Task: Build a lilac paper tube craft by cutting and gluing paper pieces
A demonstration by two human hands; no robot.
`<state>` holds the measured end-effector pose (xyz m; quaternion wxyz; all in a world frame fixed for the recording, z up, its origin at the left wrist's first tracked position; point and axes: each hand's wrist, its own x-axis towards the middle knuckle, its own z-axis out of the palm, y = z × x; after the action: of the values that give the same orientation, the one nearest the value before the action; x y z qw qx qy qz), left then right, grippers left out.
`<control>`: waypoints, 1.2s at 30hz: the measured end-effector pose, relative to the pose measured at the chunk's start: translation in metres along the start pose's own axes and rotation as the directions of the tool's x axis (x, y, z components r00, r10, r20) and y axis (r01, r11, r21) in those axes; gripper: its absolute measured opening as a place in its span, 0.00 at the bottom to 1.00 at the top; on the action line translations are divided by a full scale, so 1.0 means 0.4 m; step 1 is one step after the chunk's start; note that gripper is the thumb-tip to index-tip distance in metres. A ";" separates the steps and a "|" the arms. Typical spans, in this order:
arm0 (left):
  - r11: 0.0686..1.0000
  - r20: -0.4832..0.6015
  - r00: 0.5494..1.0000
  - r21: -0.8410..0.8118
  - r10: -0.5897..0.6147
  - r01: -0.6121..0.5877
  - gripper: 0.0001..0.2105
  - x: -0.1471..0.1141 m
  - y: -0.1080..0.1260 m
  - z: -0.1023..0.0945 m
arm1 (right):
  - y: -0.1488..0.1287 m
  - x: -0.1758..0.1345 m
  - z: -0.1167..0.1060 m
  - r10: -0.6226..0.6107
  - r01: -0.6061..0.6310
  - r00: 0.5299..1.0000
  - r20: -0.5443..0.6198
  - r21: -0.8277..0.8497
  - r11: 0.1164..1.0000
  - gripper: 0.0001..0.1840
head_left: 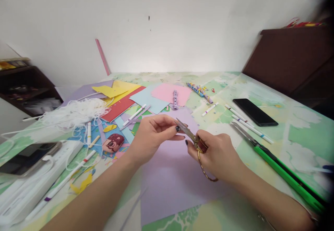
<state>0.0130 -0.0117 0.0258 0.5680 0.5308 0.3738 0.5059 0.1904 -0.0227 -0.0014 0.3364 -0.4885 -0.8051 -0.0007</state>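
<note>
Small scissors with gold-coloured handles [188,132] are in my right hand [219,152], whose fingers are closed around the handle loops. Their blades point up and left, toward the fingertips of my left hand [153,133]. The left thumb and fingers are pinched together beside the blade tips; whatever lies between them is too small or hidden to name. Below both hands a large lilac paper sheet [167,196] lies flat on the patterned tablecloth. Farther back stands or lies a small lilac paper roll with dark marks [175,100].
Left are tangled white string [75,114], coloured papers [121,104], a pink mouse-shaped item [113,143], a phone [27,158] and a white power strip [49,175]. Right are markers [238,116], a black phone [255,112] and a green-handled cutter [281,170]. Decorated paper rolls [198,91] lie behind.
</note>
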 end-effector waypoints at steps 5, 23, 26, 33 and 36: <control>1.000 0.008 1.000 0.023 -0.013 0.013 0.04 0.002 0.006 -0.004 | 0.003 0.000 -0.001 0.012 -0.012 1.000 0.017 -0.001 1.000 0.16; 0.995 0.118 0.992 0.093 -0.038 0.027 0.04 0.011 0.026 -0.025 | 0.004 -0.001 -0.001 -0.006 0.005 0.999 0.045 0.007 1.000 0.16; 0.996 0.127 0.991 0.084 -0.045 0.035 0.04 0.012 0.029 -0.027 | 0.004 -0.001 -0.001 -0.007 0.006 0.999 0.045 0.017 1.000 0.16; 0.994 0.150 0.987 0.097 -0.059 0.045 0.05 0.011 0.028 -0.034 | 0.005 0.000 -0.004 0.014 -0.015 0.998 0.067 0.027 1.000 0.17; 0.995 0.146 0.987 0.093 -0.059 0.045 0.05 0.011 0.027 -0.035 | 0.003 0.000 -0.005 0.022 -0.024 0.996 0.081 0.031 0.999 0.17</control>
<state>-0.0015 -0.0052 0.0346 0.5830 0.5820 0.3664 0.4326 0.1924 -0.0226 -0.0004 0.3113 -0.4918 -0.8123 0.0360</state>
